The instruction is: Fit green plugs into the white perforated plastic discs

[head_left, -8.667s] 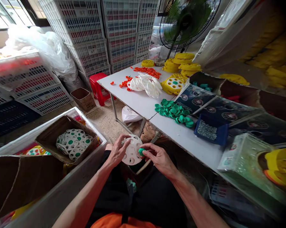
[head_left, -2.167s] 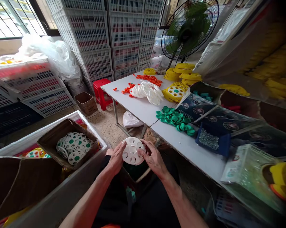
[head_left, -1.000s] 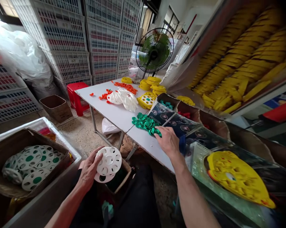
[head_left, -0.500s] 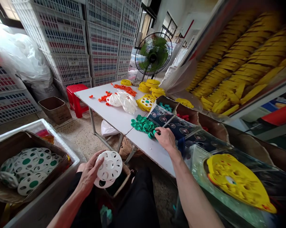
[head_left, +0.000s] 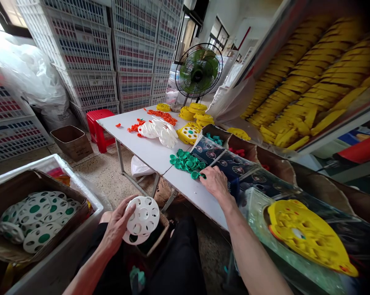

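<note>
My left hand (head_left: 115, 223) is closed on the edge of white plastic discs (head_left: 142, 217) with round holes; at least two overlap, held low beside the table. My right hand (head_left: 215, 181) reaches to the near end of a pile of small round green caps (head_left: 186, 160). Its thumb and fingers are pinched around one green cap, partly covered by the fingertips. More white discs with green centres (head_left: 39, 219) lie in the cardboard box at the lower left.
On the white table (head_left: 145, 149) are white discs (head_left: 160, 132), orange pieces (head_left: 162, 116) and yellow round parts (head_left: 197, 108). Cardboard bins (head_left: 238, 164) line its right side, with a yellow toy shell (head_left: 308, 235) nearer me. A fan (head_left: 199, 71) stands behind; a red stool (head_left: 100, 129) is left.
My right hand has shifted slightly down at the edge of the green pile, its fingers closing on a cap. My left hand and the white discs have barely moved.
</note>
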Demonstrator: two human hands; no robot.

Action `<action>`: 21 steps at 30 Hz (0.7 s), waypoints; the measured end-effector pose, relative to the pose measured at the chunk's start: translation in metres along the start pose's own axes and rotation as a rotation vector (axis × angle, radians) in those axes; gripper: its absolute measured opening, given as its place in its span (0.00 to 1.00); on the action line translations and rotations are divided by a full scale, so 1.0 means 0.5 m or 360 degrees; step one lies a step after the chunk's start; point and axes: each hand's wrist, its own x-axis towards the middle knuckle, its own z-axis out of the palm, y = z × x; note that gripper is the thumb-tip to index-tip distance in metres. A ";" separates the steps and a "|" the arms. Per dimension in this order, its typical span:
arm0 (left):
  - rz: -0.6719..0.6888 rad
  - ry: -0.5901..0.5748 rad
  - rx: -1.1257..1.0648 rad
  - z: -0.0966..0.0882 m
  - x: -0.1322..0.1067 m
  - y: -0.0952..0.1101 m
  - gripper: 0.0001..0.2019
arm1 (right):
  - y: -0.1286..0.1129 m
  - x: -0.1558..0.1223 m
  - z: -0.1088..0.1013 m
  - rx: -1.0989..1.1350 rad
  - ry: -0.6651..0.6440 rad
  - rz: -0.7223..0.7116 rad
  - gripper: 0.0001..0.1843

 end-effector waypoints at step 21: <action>0.0014 -0.0025 0.0002 0.033 -0.007 0.036 0.34 | -0.119 -0.067 -0.037 0.2182 -0.0104 0.0355 0.22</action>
